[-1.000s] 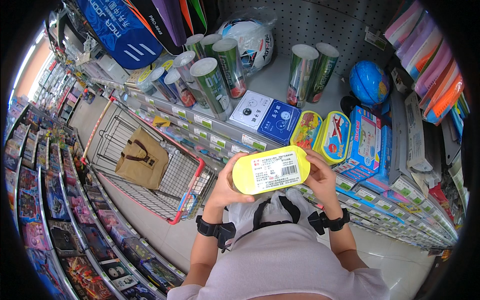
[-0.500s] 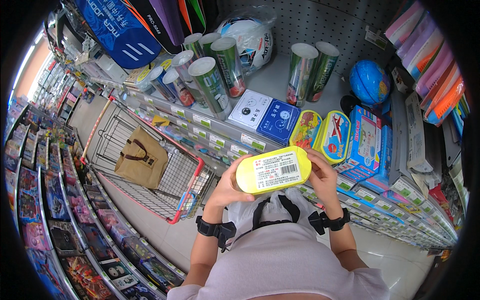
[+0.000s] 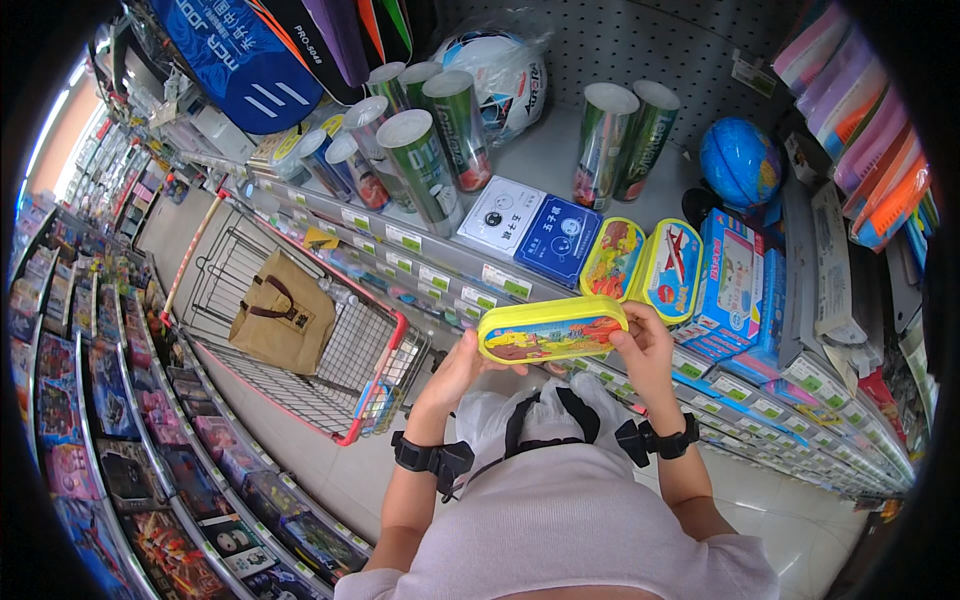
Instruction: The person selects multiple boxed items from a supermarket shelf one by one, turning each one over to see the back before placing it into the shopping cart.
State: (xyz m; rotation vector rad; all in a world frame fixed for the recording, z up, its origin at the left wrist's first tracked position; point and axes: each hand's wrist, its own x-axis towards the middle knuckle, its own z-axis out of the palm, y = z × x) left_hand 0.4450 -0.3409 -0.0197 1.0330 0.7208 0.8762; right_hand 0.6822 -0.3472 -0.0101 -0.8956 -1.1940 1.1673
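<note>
A yellow oblong case (image 3: 552,340) with rounded ends is held up in front of me, its colourful dinosaur picture tilted toward me. My right hand (image 3: 645,350) grips the right end, thumb on the printed face. At the opposite end, my left hand (image 3: 452,372) closes around the left edge with fingers partly hidden underneath. Just beyond, on the shelf, lie a similar yellow case with dinosaurs (image 3: 611,262) and one with an airplane (image 3: 670,270). Beside them are a white flat box (image 3: 503,215) and a blue flat box (image 3: 556,240).
Tall tubes (image 3: 425,165) stand on the shelf with a bagged ball (image 3: 497,85) behind. A globe (image 3: 740,162) and a blue boxed toy (image 3: 727,285) are at right. A shopping cart (image 3: 270,340) holding a brown bag (image 3: 288,315) stands left, near a toy display rack (image 3: 140,440).
The yellow case has been turned over in my hands: its white label with a barcode faced me before, and now the dinosaur picture does. Both hands shifted their hold slightly.
</note>
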